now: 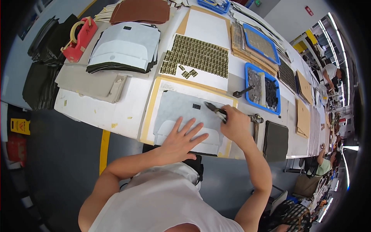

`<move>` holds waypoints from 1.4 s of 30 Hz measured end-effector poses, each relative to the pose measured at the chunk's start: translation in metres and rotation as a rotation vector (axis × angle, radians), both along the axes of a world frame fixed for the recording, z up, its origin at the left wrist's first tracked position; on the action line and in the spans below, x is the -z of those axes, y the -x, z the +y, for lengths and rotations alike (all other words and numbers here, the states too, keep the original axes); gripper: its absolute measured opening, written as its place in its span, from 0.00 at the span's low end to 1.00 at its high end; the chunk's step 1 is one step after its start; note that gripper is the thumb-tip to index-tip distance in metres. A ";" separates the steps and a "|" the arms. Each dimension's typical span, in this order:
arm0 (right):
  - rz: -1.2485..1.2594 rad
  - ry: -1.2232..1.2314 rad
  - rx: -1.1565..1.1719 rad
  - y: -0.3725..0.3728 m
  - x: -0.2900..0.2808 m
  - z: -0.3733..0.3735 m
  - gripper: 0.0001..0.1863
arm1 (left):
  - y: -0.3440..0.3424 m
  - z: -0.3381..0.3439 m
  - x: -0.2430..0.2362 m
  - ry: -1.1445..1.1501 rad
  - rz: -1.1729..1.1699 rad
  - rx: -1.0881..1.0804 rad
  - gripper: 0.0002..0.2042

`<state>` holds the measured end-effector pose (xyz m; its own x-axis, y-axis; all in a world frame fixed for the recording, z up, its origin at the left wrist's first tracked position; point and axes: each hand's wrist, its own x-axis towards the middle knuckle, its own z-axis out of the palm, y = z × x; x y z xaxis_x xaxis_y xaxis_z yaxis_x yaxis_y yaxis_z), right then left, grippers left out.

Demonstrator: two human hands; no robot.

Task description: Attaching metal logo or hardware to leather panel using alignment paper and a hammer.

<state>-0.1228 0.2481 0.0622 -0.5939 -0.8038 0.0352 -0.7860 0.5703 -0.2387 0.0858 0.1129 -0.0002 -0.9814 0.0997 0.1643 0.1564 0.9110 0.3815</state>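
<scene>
My left hand (183, 141) lies flat with its fingers spread on a pale grey-white panel (176, 108). The panel rests on a white board (156, 108) edged with yellow tape. Near the panel's upper middle sits a small black rectangular patch (196, 106). My right hand (235, 123) is closed around a hand tool (218, 111) with a dark pointed head and a pale handle; its exact kind is unclear. The tool's tip is just right of the patch. Whether it touches the panel I cannot tell.
Rows of small dark-gold pieces (199, 54) lie beyond the board. A blue tray (262, 106) of grey and black pieces stands right, near a dark upright tool (242, 92) and a hammer (256, 118). Stacked panels (119, 46) and a red tape dispenser (79, 40) are left.
</scene>
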 end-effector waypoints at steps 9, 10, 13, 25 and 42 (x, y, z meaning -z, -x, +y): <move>0.010 0.061 0.484 -0.011 0.024 0.117 0.20 | 0.002 -0.005 -0.007 -0.059 0.075 0.014 0.36; 0.010 0.063 0.492 -0.014 0.027 0.123 0.20 | 0.003 -0.006 -0.007 -0.061 0.139 -0.005 0.31; 0.118 0.048 0.391 -0.024 0.037 0.130 0.21 | 0.005 -0.015 -0.025 -0.091 0.109 -0.003 0.20; -1.256 0.814 -0.234 -0.116 0.028 0.077 0.29 | 0.041 -0.072 -0.177 -0.350 0.301 -0.147 0.10; -1.327 1.021 -0.022 -0.133 -0.038 0.042 0.12 | 0.081 -0.043 -0.050 -0.606 -0.175 -0.048 0.21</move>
